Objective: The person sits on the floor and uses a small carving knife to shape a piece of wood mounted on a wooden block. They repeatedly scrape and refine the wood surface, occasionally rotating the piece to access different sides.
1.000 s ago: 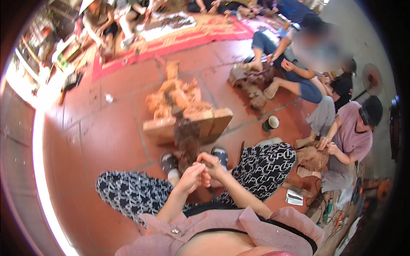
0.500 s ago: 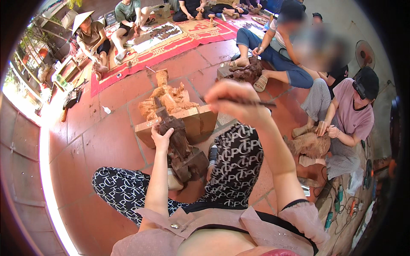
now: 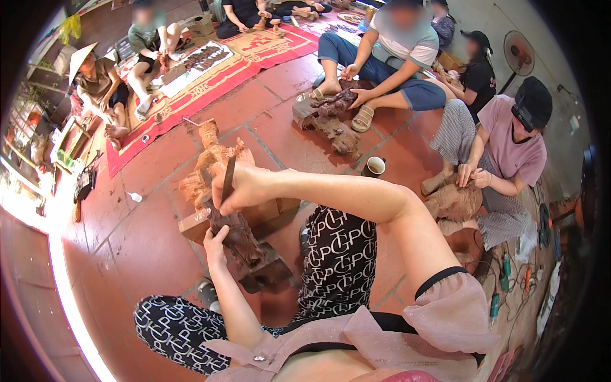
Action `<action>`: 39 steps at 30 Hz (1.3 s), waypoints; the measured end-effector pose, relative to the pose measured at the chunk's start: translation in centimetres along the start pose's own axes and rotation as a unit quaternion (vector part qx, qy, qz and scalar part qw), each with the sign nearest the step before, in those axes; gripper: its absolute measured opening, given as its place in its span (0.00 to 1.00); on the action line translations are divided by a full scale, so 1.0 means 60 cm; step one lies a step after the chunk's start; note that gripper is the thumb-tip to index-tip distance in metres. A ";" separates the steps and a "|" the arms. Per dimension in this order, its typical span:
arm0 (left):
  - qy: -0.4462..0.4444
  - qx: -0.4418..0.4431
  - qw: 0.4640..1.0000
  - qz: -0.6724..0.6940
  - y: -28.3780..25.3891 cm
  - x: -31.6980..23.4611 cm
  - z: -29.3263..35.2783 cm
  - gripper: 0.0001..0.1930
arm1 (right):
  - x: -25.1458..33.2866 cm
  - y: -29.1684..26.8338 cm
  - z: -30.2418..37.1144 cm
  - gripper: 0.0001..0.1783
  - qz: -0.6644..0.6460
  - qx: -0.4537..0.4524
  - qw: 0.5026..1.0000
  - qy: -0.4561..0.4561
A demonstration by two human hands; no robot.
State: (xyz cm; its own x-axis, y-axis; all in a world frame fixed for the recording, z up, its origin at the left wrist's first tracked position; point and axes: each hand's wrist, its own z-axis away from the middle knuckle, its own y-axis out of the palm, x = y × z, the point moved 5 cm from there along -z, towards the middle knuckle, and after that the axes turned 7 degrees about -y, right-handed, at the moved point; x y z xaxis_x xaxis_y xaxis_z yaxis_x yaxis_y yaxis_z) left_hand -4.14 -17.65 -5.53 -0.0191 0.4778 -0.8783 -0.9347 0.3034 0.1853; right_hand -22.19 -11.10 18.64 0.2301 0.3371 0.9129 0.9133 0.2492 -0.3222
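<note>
A dark brown wooden carving (image 3: 244, 245) with a block-like base lies tilted between my legs. My left hand (image 3: 217, 243) is closed around its side, thumb on top. Over its upper end is my right hand (image 3: 249, 186), closed on a slim dark hand tool (image 3: 228, 178) whose flat strip sticks up past the fingers; its working end is hidden. Just beyond stands a lighter orange-brown wooden carving (image 3: 209, 141), partly covered by my right hand. A pale wooden block (image 3: 277, 209) sits beneath my right forearm.
A cup (image 3: 375, 167) stands on the tiled floor to the right. Beyond it, a co-worker handles a dark carving (image 3: 337, 135); another at right holds a brown carving (image 3: 455, 202). Corded tools (image 3: 506, 274) lie at lower right. A red patterned mat (image 3: 254, 63) spreads at the back.
My right hand has swung left and down with the tool, from raised at the right to the carving's upper end. My left hand still holds the carving. The whole view has shifted.
</note>
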 end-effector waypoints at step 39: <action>0.032 0.076 0.987 0.135 0.077 0.039 0.058 0.26 | -0.067 -0.086 0.113 0.12 -0.026 -0.152 0.974 0.167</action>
State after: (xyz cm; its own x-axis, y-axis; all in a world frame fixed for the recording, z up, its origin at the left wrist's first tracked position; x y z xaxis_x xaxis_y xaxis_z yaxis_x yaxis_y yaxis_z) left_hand -7.27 -12.27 -5.21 -0.2863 0.5072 -0.8129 -0.8288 0.2946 0.4757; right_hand -30.10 -7.61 14.93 0.2301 0.0040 0.9731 0.9725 -0.0389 -0.2298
